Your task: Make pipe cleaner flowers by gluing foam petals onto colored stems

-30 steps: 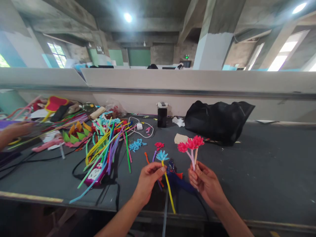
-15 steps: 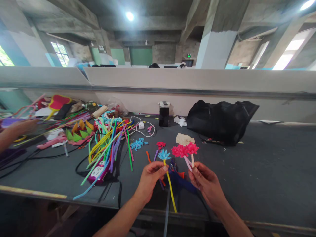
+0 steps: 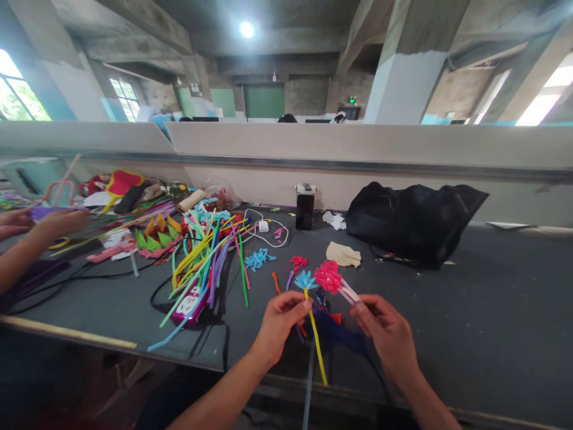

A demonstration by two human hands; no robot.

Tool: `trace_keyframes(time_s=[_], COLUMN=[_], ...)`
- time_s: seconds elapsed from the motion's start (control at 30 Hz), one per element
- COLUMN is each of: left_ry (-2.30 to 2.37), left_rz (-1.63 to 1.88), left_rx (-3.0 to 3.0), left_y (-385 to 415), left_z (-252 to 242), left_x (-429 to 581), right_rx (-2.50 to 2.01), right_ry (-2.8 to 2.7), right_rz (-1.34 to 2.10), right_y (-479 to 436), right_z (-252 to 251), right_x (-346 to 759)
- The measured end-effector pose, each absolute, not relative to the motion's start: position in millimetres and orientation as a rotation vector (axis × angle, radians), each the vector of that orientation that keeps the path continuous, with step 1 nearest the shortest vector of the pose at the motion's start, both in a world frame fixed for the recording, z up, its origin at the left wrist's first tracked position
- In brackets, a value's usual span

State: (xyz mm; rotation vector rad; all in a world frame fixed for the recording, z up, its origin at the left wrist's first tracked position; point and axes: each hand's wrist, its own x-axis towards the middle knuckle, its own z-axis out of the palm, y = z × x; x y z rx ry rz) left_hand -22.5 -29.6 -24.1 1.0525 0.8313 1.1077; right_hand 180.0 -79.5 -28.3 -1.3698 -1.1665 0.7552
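Observation:
Between thumb and fingers my left hand (image 3: pixel 286 319) pinches a pipe-cleaner flower with a blue head (image 3: pixel 305 280) and a long yellow stem (image 3: pixel 319 346) hanging down. My right hand (image 3: pixel 385 325) is closed on the pale pink stems (image 3: pixel 348 290) of red-pink pipe-cleaner flowers (image 3: pixel 328 276), tilted toward the blue one. The two colours of flower head are close together. Under and behind my hands lies a dark blue tool (image 3: pixel 338 328), perhaps a glue gun, partly hidden. Orange (image 3: pixel 276 283) and purple (image 3: pixel 290 279) pipe cleaners lie beside my left hand.
A bundle of coloured pipe cleaners (image 3: pixel 210 251) lies over a purple power strip (image 3: pixel 190 306). Blue pieces (image 3: pixel 259 258) and red pieces (image 3: pixel 298 261) sit beyond my hands. A phone (image 3: pixel 305 211) and black bag (image 3: pixel 414 224) stand behind. At left, another person's hands (image 3: pixel 62 222) hold something purple.
The red-pink flowers have tipped leftward toward the blue flower, their heads now overlapping. My left hand keeps its pinch. The view has shifted slightly left, and more of the other person's hands shows.

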Motion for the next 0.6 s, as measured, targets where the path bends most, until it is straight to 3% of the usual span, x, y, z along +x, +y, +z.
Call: trace_keyframes(time_s=[0.3,0.5,0.6], left_ry=[0.805,0.749,0.723], left_rz=[1.099,1.08,1.073], left_rx=[0.98,0.828,0.796], left_y=[-28.7,-27.1,-25.6], left_z=[-24.8,-26.6,-27.7], left_x=[-22.0,-21.6,-22.3], right_rx=[-1.581,-1.427,-1.419], right_ry=[-1.213,-1.012,-0.948], right_rz=[0.376,0.624,0.583], right_y=[-83.4,-79.9,-73.5], right_z=[-26.5,-29.1,-29.6], right_x=[179.6,173.8,180.6])
